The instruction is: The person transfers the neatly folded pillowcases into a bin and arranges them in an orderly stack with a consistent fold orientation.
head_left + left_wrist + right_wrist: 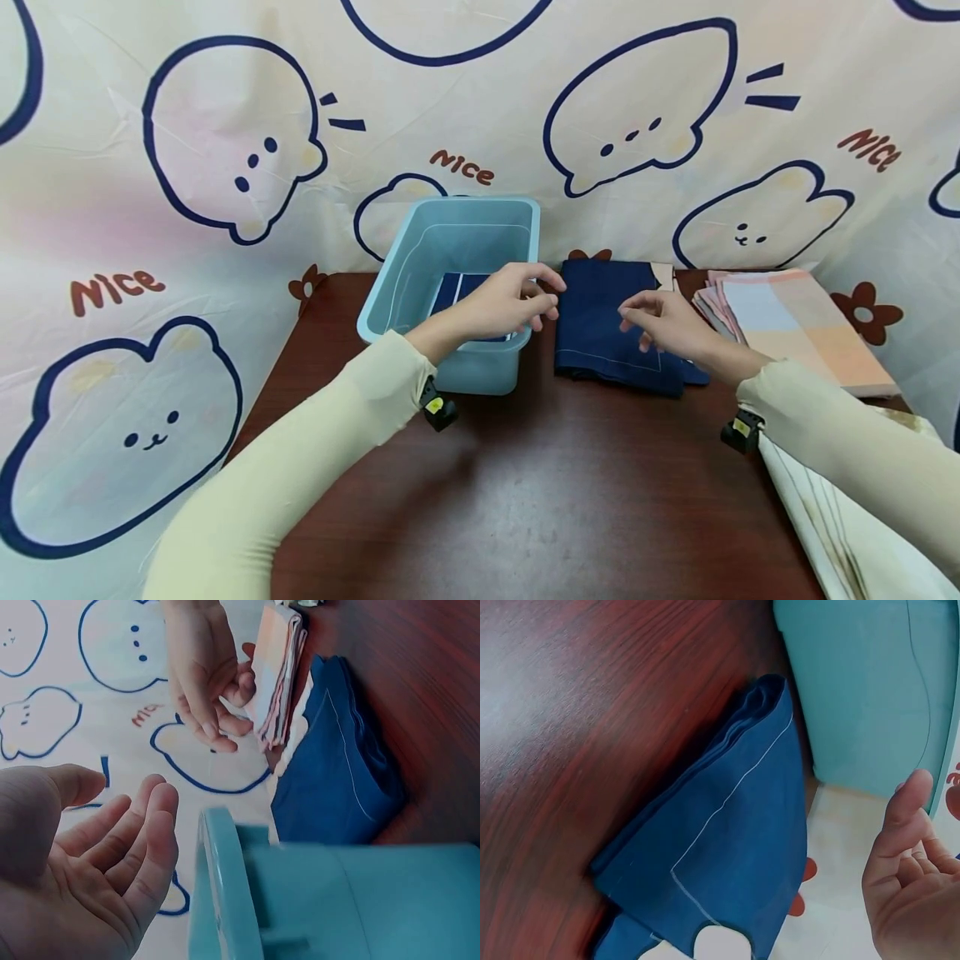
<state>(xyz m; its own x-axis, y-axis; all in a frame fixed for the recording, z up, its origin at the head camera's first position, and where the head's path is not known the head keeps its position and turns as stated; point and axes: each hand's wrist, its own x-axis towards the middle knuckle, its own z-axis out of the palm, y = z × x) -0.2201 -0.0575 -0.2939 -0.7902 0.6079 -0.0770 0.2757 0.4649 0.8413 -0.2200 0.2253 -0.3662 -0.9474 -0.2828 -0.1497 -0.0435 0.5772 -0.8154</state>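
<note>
My left hand [512, 298] hovers over the right rim of a light blue plastic bin [480, 367], its fingers loosely bent and holding nothing. Inside the bin lies a dark blue cloth with white lines [447, 292], partly hidden by that hand. To the right, my right hand [663, 323] hangs above a folded navy cloth [600, 321], fingers relaxed with nothing between them. In the right wrist view the navy cloth [727, 817] lies on the table beside the bin [855, 690], and the right hand [919, 892] is apart from both.
A stack of folded pastel checked cloth [810, 325] lies at the table's back right. Cream fabric [840, 517] hangs along the right edge. Behind the brown table [540, 500] stands a printed curtain [480, 108] with cartoon outlines.
</note>
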